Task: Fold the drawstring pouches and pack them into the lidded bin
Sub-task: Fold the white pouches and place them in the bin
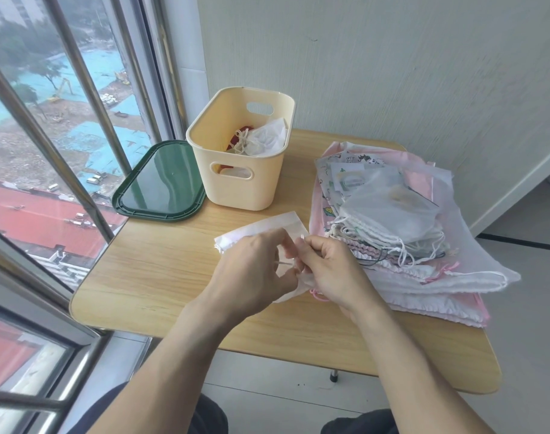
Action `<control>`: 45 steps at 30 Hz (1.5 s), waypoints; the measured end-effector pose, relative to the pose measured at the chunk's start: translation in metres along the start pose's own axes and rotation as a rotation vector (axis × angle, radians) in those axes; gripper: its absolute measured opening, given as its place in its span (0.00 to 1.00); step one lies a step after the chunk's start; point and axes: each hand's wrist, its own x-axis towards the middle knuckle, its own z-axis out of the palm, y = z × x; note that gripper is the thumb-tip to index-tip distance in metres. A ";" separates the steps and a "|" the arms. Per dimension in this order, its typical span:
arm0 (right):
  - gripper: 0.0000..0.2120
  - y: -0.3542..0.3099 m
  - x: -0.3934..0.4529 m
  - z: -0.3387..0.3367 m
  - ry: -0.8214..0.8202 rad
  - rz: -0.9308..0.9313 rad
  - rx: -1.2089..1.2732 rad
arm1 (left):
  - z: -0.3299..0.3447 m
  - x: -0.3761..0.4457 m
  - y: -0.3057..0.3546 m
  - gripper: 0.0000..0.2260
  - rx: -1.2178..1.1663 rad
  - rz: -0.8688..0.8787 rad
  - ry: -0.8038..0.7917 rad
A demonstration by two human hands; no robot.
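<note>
A white drawstring pouch (267, 228) lies flat on the wooden table (161, 277), partly under my hands. My left hand (251, 270) and my right hand (330, 270) meet over its near end, and each pinches the pouch's thin white cord between fingertips. A cream plastic bin (236, 186) stands open behind the pouch, with a few folded pouches inside, one white (265, 137) and one red. Its dark green lid (159, 186) lies flat to the left of the bin. A stack of pouches (392, 227), white, pink and printed, sits at the right.
A window with metal bars (79, 120) runs along the left side of the table. A pale wall stands behind the bin and the stack. The table's rounded front edge is close to my knees, with tiled floor beyond at the right.
</note>
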 end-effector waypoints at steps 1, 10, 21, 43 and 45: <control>0.18 -0.001 0.000 0.000 0.005 0.013 0.007 | 0.000 0.000 0.000 0.07 0.007 0.007 0.011; 0.20 -0.001 0.000 0.000 0.028 0.039 -0.049 | 0.003 0.000 0.001 0.05 0.119 0.045 0.046; 0.31 0.006 -0.001 -0.023 -0.140 0.050 0.032 | 0.000 0.000 -0.003 0.07 0.189 0.011 0.056; 0.03 0.013 -0.001 -0.022 0.050 -0.340 0.020 | -0.004 0.012 -0.018 0.10 -0.845 -0.289 -0.261; 0.02 0.012 -0.003 -0.022 0.086 -0.366 -0.053 | -0.003 0.012 -0.019 0.09 -0.912 -0.289 -0.283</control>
